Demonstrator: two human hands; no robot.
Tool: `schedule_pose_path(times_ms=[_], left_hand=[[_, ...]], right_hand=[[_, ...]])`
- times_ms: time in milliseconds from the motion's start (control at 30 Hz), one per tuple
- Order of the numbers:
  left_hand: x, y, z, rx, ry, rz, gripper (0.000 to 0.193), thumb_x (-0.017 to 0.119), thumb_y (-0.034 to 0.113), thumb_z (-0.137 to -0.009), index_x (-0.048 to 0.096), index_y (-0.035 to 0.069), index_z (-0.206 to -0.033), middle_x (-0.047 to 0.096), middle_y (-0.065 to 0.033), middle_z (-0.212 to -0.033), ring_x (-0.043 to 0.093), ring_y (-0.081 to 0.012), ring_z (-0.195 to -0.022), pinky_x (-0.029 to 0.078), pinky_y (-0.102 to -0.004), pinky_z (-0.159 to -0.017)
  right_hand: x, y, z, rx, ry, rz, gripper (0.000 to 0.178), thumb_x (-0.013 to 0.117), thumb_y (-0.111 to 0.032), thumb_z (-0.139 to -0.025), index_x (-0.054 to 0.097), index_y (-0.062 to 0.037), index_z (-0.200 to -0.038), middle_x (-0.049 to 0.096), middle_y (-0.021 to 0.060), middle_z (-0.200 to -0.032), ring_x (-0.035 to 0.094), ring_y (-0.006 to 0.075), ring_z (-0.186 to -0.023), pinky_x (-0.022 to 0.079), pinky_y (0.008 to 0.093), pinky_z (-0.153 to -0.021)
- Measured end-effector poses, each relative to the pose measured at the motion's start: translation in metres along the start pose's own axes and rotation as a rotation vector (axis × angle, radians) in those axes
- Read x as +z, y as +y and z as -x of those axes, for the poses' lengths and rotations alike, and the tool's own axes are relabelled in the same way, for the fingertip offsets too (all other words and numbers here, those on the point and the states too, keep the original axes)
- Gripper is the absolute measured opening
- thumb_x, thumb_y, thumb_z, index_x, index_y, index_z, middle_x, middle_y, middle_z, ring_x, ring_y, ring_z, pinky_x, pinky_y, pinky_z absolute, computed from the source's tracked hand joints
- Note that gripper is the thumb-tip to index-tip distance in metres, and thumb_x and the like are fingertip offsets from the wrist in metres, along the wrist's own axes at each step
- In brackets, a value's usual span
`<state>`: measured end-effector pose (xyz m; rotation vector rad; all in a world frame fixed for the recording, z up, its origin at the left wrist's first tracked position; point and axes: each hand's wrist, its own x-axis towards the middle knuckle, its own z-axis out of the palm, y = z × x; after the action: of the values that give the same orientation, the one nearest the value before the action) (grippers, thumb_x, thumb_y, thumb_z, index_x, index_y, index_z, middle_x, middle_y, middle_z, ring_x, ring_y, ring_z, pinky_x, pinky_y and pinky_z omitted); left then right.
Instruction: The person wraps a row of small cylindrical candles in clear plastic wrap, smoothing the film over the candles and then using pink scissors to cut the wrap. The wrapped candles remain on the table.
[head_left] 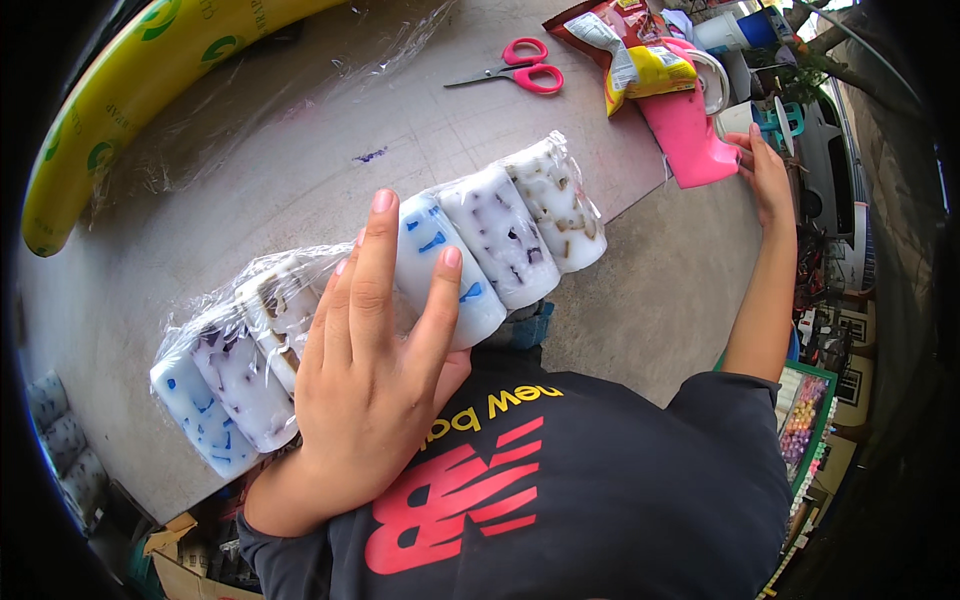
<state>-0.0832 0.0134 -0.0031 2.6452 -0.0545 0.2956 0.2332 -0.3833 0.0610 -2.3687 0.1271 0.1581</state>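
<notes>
A slanting row of white, rounded blocks (503,235) with blue, purple and brown flecks lies along the table's near edge, covered in clear plastic film (565,150). They look like candles or soaps; I cannot tell which. My left hand (360,370) lies over the middle of the row, fingers stretched out, hiding part of it. At the far right, my right hand (765,175) reaches out with fingers apart, at the corner of a pink plastic object (690,135). Whether the fingertips press on it is unclear. A white ring-shaped part (712,82) shows beside the pink object.
Pink-handled scissors (525,70) lie on the grey table (330,150), beside a red and yellow snack packet (630,50). A long yellow roll of wrap (120,110) spans the upper left. More flecked blocks (65,440) sit at the left rim. A cardboard box (185,560) stands below.
</notes>
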Motion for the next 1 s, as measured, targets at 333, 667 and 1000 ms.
schedule_pose_path(times_ms=[333,667,1000], left_hand=[[-0.003,0.004,-0.002,0.01,0.041,-0.051,0.08,0.082,0.014,-0.057,0.059,0.014,-0.133,0.039,-0.0209,-0.151,0.056,-0.0343,-0.118,0.05,-0.0382,-0.093],[-0.003,0.004,-0.002,0.002,0.052,0.023,0.081,0.084,0.012,-0.054,0.061,0.012,-0.132,0.042,-0.0186,-0.145,0.055,-0.0348,-0.121,0.05,-0.0396,-0.095],[-0.002,-0.001,0.0,0.034,0.074,0.085,0.071,0.078,0.017,-0.063,0.059,0.008,-0.131,0.05,-0.0151,-0.138,0.056,-0.0343,-0.121,0.051,-0.0407,-0.1]], right_hand=[[-0.019,0.014,0.002,-0.2,-0.209,-0.394,0.028,0.067,-0.033,-0.095,0.069,-0.0063,-0.088,0.059,0.0091,-0.132,0.051,0.0192,-0.123,0.034,0.0402,-0.109],[-0.019,0.091,0.009,-0.099,-0.268,-0.634,0.023,0.064,-0.02,-0.097,0.07,-0.0008,-0.109,0.058,0.0108,-0.13,0.058,0.0204,-0.118,0.04,0.0396,-0.111],[-0.002,0.062,0.026,-0.374,0.557,0.772,0.024,0.068,-0.026,-0.094,0.076,-0.005,-0.104,0.071,0.0062,-0.097,0.065,0.0126,-0.084,0.05,0.028,-0.074]])
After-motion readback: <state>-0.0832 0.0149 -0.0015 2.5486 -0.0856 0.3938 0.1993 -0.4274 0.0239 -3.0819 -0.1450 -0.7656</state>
